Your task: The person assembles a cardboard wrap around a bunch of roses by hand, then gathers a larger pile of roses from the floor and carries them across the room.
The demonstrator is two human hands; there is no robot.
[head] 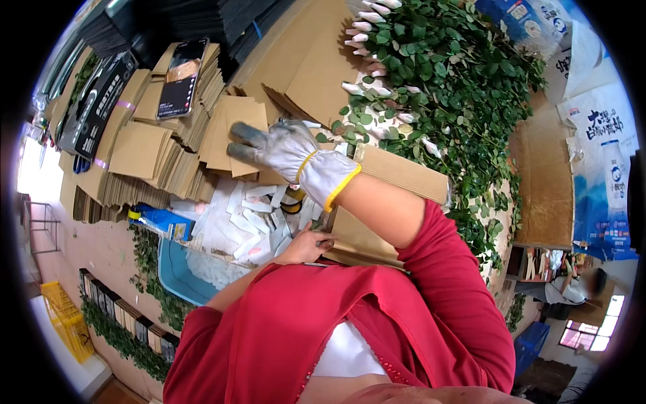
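Note:
My right hand (272, 144), in a grey-white work glove with yellow trim, reaches across to the left. Its extended fingers lie over small cardboard sheets (242, 113); no firm hold on one shows. Bare, my left hand (310, 243) is low in the middle, its fingers at the edge of a folded cardboard sheet (361, 235) close to my body. Whether they grip it is unclear. A corrugated cardboard piece (404, 171) lies beyond, partly behind my right forearm. Light pink wrapped rose heads (371, 17) with leafy stems (444, 70) are heaped at the upper right.
Cardboard stacks (146, 146) stand left, a phone (182, 78) on top. Paper strips (252, 217) and tape rolls (292, 199) lie centrally. A blue box (164, 222) sits above a blue tub (176, 272). A yellow crate (65, 320) stands lower left; another person (570, 290) is far right.

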